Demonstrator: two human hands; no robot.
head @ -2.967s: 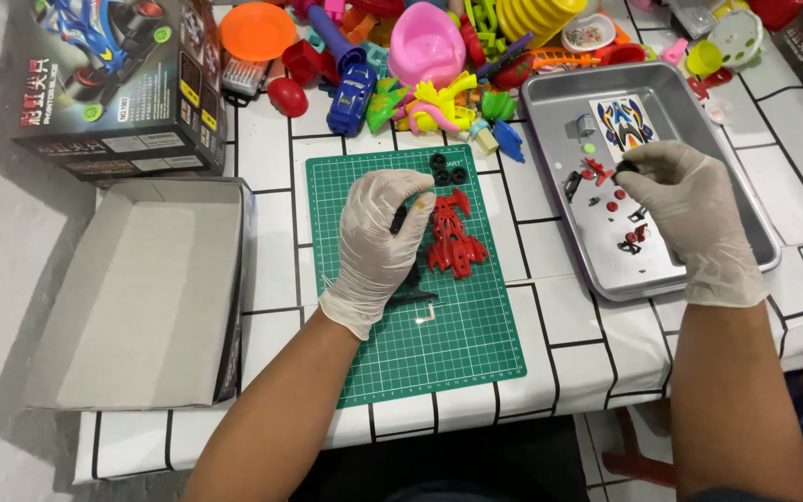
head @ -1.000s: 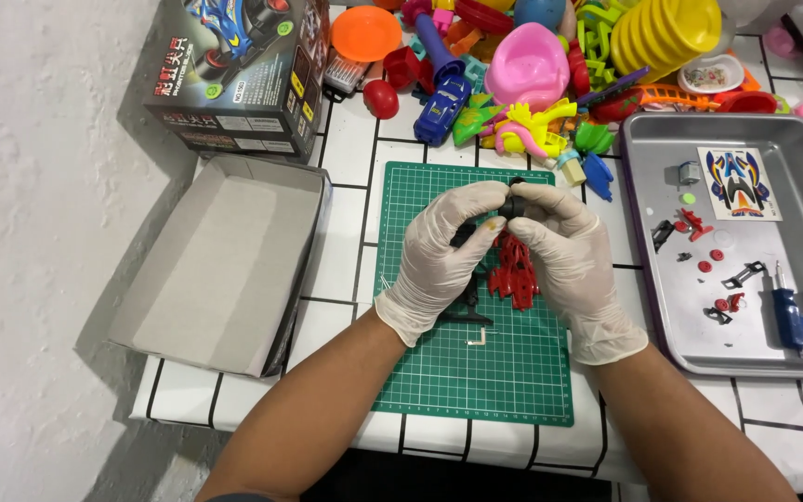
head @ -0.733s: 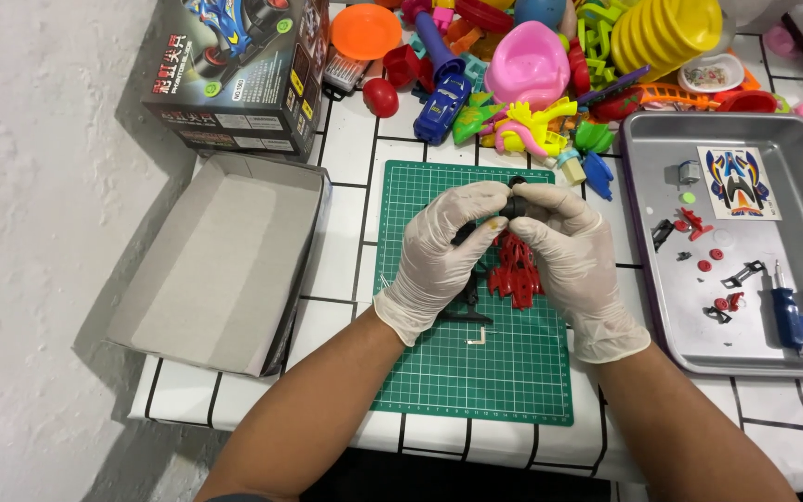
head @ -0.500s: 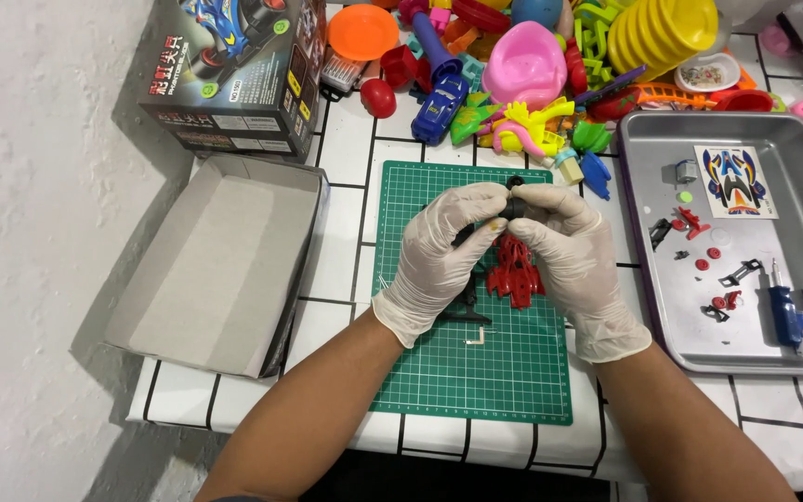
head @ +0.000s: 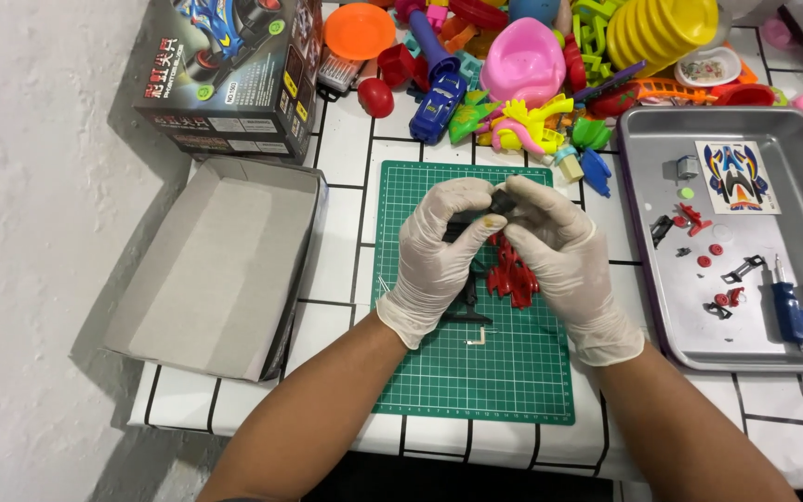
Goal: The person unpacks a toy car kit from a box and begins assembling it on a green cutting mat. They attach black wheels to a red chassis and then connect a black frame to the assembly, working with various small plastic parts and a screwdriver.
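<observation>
My left hand (head: 440,253) and my right hand (head: 555,251), both in white gloves, meet above the green cutting mat (head: 439,372). Together their fingertips pinch a small black plastic part (head: 497,205); most of it is hidden by the fingers. Under the hands a red plastic model-car piece (head: 512,274) lies on the mat. Black parts (head: 469,296) and a small metal piece (head: 476,339) rest on the mat beside my left wrist.
A metal tray (head: 652,139) at right holds a sticker sheet (head: 736,177), small red and black parts, and a blue-handled screwdriver (head: 790,311). An open grey box lid (head: 211,265) lies left, the printed model-car box (head: 225,79) behind it. Colourful plastic toys (head: 532,65) crowd the back.
Three seconds ago my right hand was at the tray; it has come over to the mat and joined my left hand on the black part. In the last second the hands barely moved.
</observation>
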